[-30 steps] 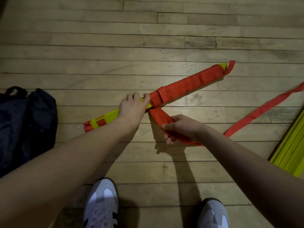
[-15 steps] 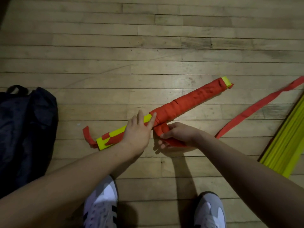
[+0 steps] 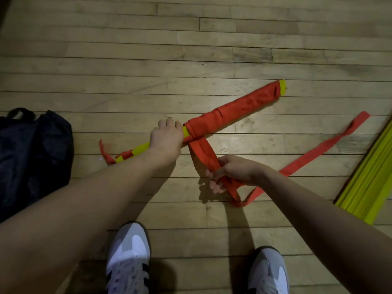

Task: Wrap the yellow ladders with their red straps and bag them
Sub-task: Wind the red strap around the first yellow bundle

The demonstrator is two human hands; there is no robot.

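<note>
Ladder (image 3: pixel 140 150): one folded yellow bundle, lying slantwise on the floor (image 3: pixel 191 49), mid-floor; upper-right part wound in red, lower-left part bare yellow with a small red crossing near its end.
Strap (image 3: pixel 231 115): one red strap wound round the bundle; a wide band drops from the wrap toward the near edge, runs through the right hand, loops on the boards, then trails off toward the right edge.
Strap end (image 3: pixel 105 152): short red tail curling off the bundle's lower-left tip; cannot tell whether part of the same strap.
Left hand (image 3: pixel 167 139): clenched over the bare yellow section just beside the edge of the red wrap, knuckles up, fingers curled over the far side.
Right hand (image 3: pixel 232 169): grasping the red band below the bundle, thumb on top, fingers curled under it; apart from the left hand.
Second ladder (image 3: pixel 369 177): one stack of yellow slats at the right edge of the floor, cut off by the frame, not wrapped.
Bag (image 3: pixel 31 158): one dark bag at the left edge of the floor, a handle loop at its top; well apart from the bundle.
Shoes (image 3: pixel 129 257): two, white and grey, at the near edge.
Count: two hands, two ladders, one bag, two shoes.
</note>
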